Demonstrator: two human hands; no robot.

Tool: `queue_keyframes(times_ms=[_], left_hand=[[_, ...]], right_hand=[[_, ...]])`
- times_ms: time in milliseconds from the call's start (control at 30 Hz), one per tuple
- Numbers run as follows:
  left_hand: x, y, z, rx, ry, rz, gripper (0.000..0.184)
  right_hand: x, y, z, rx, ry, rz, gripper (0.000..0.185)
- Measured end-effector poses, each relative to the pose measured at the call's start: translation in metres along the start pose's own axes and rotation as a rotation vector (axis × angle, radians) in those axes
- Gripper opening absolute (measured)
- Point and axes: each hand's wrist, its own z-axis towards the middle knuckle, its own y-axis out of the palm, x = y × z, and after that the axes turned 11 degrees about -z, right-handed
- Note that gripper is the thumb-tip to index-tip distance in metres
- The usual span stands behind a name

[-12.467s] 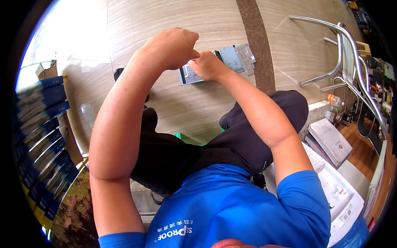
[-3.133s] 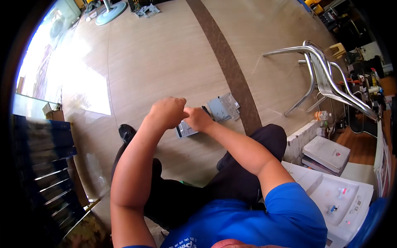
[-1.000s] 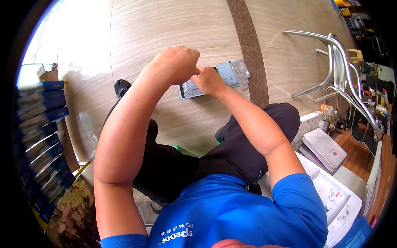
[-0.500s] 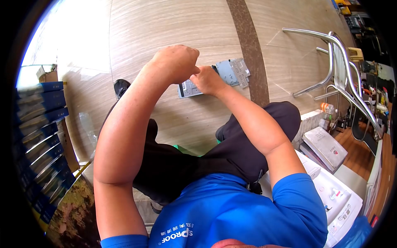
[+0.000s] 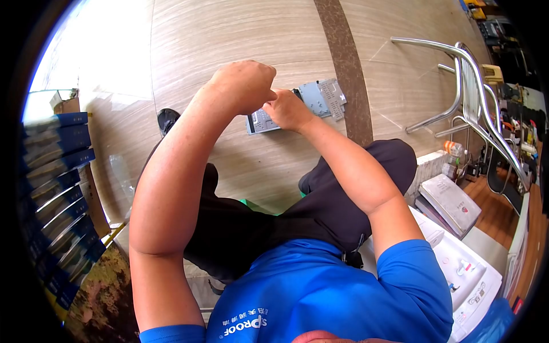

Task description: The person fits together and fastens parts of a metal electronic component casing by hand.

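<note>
My left hand [image 5: 245, 84] is closed over the left end of a flat grey metal unit [image 5: 314, 99], its fingertips turned down and away from view. Close against it, my right hand [image 5: 287, 109] is also closed, thumb and fingers pinched together above the unit. Whatever lies between the fingers is hidden. On the floor, the unit shows a perforated part at its left end and a black part in the middle. A loose-looking perforated grey plate [image 5: 331, 98] rests at its right end.
A metal chair [image 5: 470, 86] stands on the right. Thick books [image 5: 452, 200] lie by a white basin [image 5: 466, 274] at the lower right. An orange-labelled bottle [image 5: 453, 148] is near them. Blue boxes [image 5: 63, 166] are stacked at the left, and a dark shoe [image 5: 167, 120] is on the floor.
The view has tilted since the 3.1-second-old frame, shifting the scene. Over the last second both hands stay together above the unit, with only very slight movement.
</note>
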Motion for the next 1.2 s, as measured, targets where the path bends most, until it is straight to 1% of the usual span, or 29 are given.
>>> queue_keyframes(times_ms=[100, 233, 300, 433, 500, 633, 733, 800, 1033, 1100, 1200], left_hand=[[0.0, 0.0, 0.001, 0.002, 0.0, 0.004, 0.042], [0.002, -0.001, 0.001, -0.007, -0.017, -0.001, 0.042], [0.0, 0.001, 0.004, -0.016, -0.026, 0.01, 0.041], [-0.002, 0.003, 0.004, 0.012, -0.001, 0.016, 0.04], [-0.001, 0.002, 0.003, 0.0, -0.013, 0.006, 0.04], [0.002, -0.001, 0.001, -0.022, -0.014, 0.007, 0.04], [0.0, 0.002, 0.002, 0.008, 0.005, 0.002, 0.041], [0.001, 0.001, 0.001, 0.01, 0.0, -0.004, 0.041], [0.002, 0.0, 0.002, -0.004, -0.016, -0.013, 0.038], [0.0, 0.001, 0.003, 0.006, -0.004, 0.013, 0.037], [0.001, 0.001, 0.001, 0.009, 0.005, 0.015, 0.038]], right_hand=[[-0.005, -0.006, -0.002, -0.003, 0.026, 0.071, 0.018], [0.003, 0.001, -0.001, 0.012, 0.052, 0.088, 0.02], [0.006, 0.006, 0.0, 0.109, 0.11, 0.11, 0.024], [0.01, 0.008, 0.001, 0.099, 0.136, 0.016, 0.028], [0.009, 0.004, 0.0, 0.053, 0.113, -0.008, 0.026], [0.008, 0.004, 0.001, 0.057, 0.085, 0.016, 0.023], [0.008, 0.004, 0.002, 0.044, 0.036, 0.074, 0.018], [0.009, 0.006, 0.003, 0.043, -0.011, 0.005, 0.015], [-0.001, -0.003, 0.0, 0.024, 0.008, 0.059, 0.017], [0.001, 0.0, 0.0, 0.085, 0.133, 0.077, 0.015], [0.006, 0.005, 0.001, 0.096, 0.143, -0.002, 0.014]])
